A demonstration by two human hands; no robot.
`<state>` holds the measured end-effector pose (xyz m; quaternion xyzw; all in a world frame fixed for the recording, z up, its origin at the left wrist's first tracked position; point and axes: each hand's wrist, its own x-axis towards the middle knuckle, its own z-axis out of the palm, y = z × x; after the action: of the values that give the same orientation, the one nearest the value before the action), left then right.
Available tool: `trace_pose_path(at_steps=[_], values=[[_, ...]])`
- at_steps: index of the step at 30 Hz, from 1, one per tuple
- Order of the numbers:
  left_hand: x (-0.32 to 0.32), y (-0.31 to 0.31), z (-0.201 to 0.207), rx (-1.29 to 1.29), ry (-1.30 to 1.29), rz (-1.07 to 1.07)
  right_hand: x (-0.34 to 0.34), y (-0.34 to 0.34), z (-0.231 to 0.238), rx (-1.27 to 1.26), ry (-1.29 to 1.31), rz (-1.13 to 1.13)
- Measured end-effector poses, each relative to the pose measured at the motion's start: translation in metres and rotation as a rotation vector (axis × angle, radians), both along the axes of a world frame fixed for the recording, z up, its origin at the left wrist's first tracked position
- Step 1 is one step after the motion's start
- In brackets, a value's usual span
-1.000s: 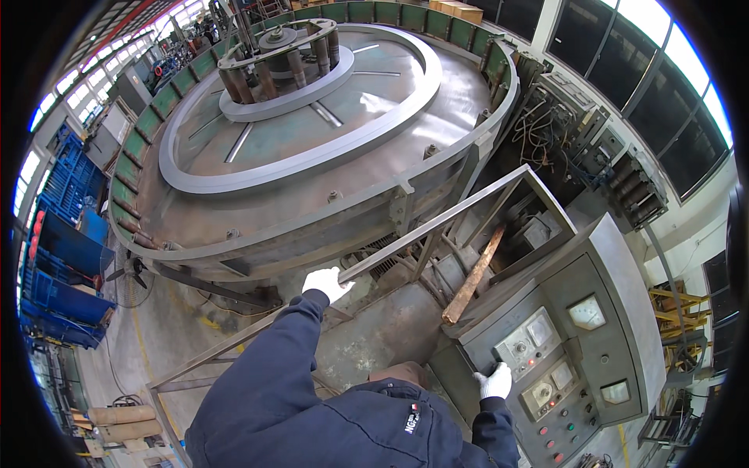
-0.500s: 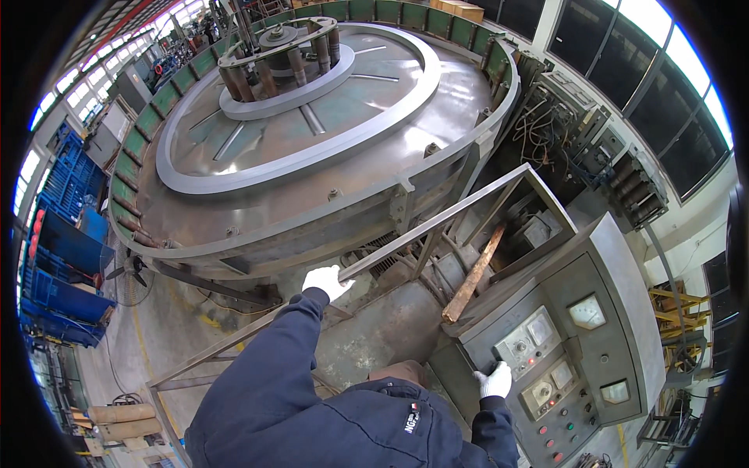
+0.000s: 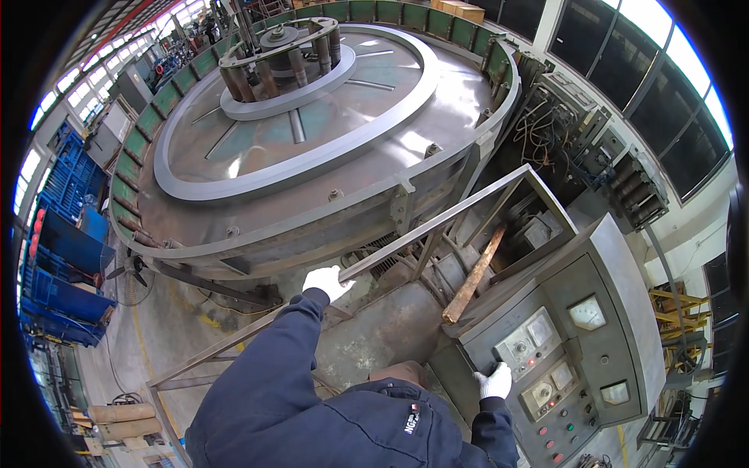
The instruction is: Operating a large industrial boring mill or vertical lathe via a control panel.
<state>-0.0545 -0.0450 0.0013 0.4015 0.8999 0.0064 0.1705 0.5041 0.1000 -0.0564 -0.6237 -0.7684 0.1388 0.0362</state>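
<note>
My left hand (image 3: 328, 283), in a white glove, is closed round the top bar of a metal railing (image 3: 437, 221). My right hand (image 3: 495, 382), gloved the same way, is bent over the left edge of a grey control console (image 3: 505, 327), beside its dials and knobs. Its fingertips are partly hidden, and it appears to grip that edge. Beyond the railing lies a large round metal turntable (image 3: 257, 148) with a raised pale ring (image 3: 355, 152) and radial slots. Posts (image 3: 299, 66) carrying a flat ring stand at its centre.
A rough wooden bar (image 3: 474, 274) leans through the railing beside the console. Green guard panels (image 3: 148, 140) rim the turntable. Blue metal bins (image 3: 66, 257) stand at the left, near a black fan (image 3: 136, 267). Loose cables (image 3: 534, 121) and machinery line the wall at the right.
The turntable's slots and reflections have shifted: the near slot moved left and the right-hand one came nearer, a clockwise turn seen from above. Both my hands have stayed where they were.
</note>
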Motion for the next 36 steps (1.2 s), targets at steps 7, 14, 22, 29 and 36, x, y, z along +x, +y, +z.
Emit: trace_pose_path(at_steps=[7,14,22,29,36], values=[[0.0002,-0.0001,-0.0010,0.005,-0.001,0.003,-0.0009,0.0006,0.0010,-0.001,0.012,-0.001],[-0.0007,0.0000,-0.0020,-0.009,-0.005,0.005,-0.0010,-0.0001,0.0004,0.011,0.015,0.000],[-0.0006,0.0012,-0.0001,-0.032,-0.020,0.005,0.0017,0.0006,-0.0027,0.007,0.031,0.005],[-0.0010,0.0003,-0.0007,-0.032,-0.014,0.002,0.0001,0.0009,-0.0020,0.001,0.026,-0.004],[-0.0001,0.0017,0.0020,-0.035,-0.013,-0.005,-0.0015,-0.0007,0.0020,0.005,0.027,-0.012]])
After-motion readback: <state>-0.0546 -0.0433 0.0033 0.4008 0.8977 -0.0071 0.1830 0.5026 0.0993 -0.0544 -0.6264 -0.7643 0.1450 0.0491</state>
